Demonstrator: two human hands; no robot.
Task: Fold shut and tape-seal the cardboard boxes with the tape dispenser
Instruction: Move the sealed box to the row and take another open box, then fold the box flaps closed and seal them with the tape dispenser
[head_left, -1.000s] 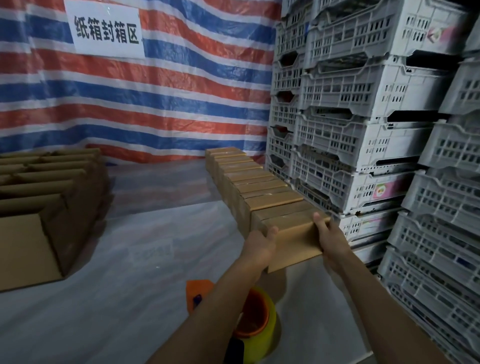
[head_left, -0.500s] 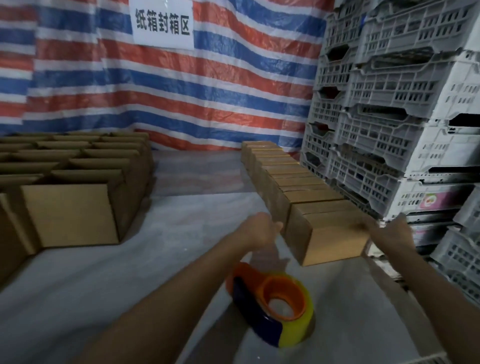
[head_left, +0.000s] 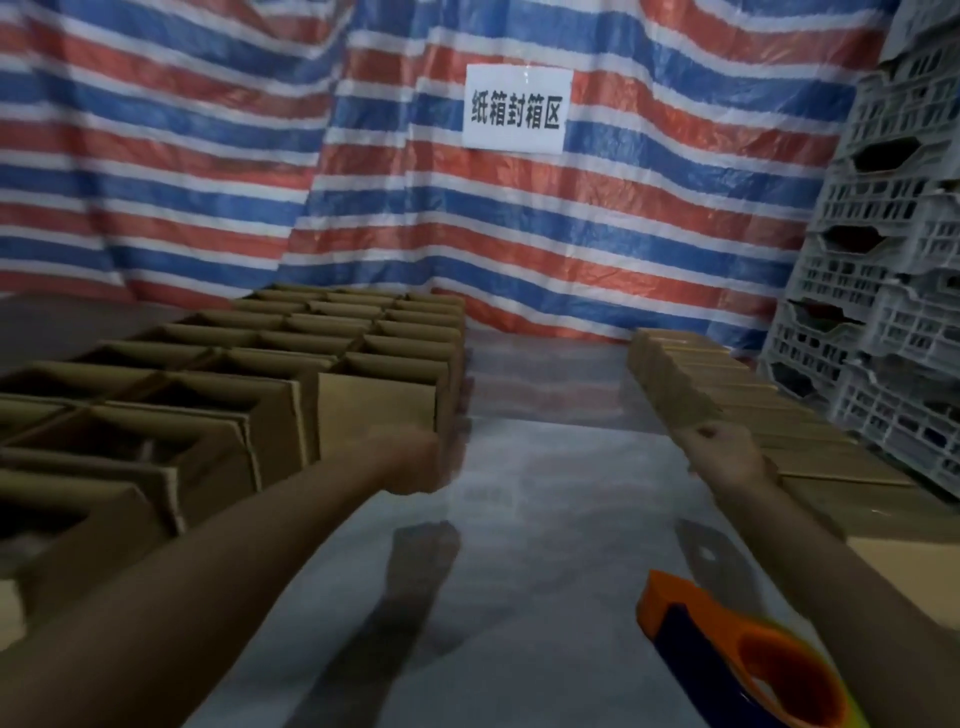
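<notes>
Our left hand (head_left: 410, 462) has swung away from the row of sealed boxes (head_left: 727, 400) to the near corner of the open boxes (head_left: 218, 395) on the left. It is blurred, so we cannot tell its grip. Our right hand (head_left: 724, 457) hovers just beside the sealed row, fingers loosely curled, holding nothing. The tape dispenser (head_left: 696, 634) lies on the desk (head_left: 545, 519), beside our right forearm.

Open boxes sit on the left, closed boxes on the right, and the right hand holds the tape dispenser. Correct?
No: the head view shows the right hand holding nothing; the tape dispenser lies untouched on the surface. Open boxes left, closed boxes right: correct.
</notes>
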